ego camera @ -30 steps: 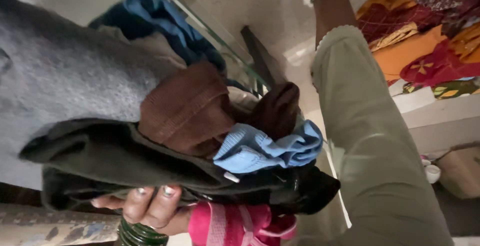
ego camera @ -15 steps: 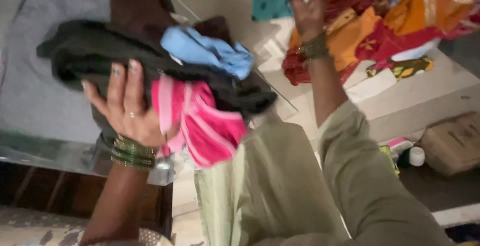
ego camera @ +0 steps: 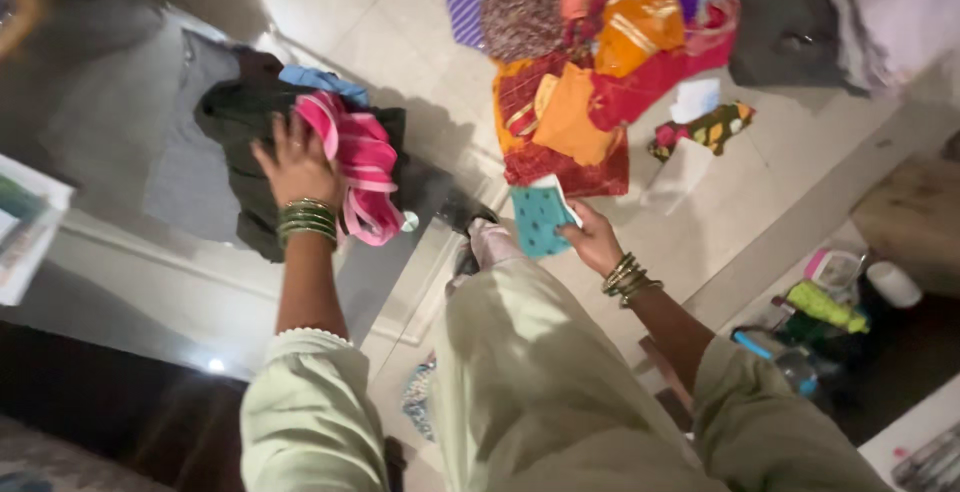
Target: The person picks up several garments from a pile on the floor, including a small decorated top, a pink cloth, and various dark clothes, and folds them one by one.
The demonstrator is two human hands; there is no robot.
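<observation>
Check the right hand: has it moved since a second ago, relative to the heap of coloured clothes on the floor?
Yes. The right hand has come down from beside the heap of coloured clothes toward the person's body, now holding a teal dotted cloth just below the heap.

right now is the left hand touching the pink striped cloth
Touching. The head view shows the left hand pressed flat on the clothes bundle, its thumb side lying against the pink striped cloth with no gap between them.

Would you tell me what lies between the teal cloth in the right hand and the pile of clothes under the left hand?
In the head view, only bare glass tabletop and pale floor separate the teal cloth from the pile of clothes.
</observation>
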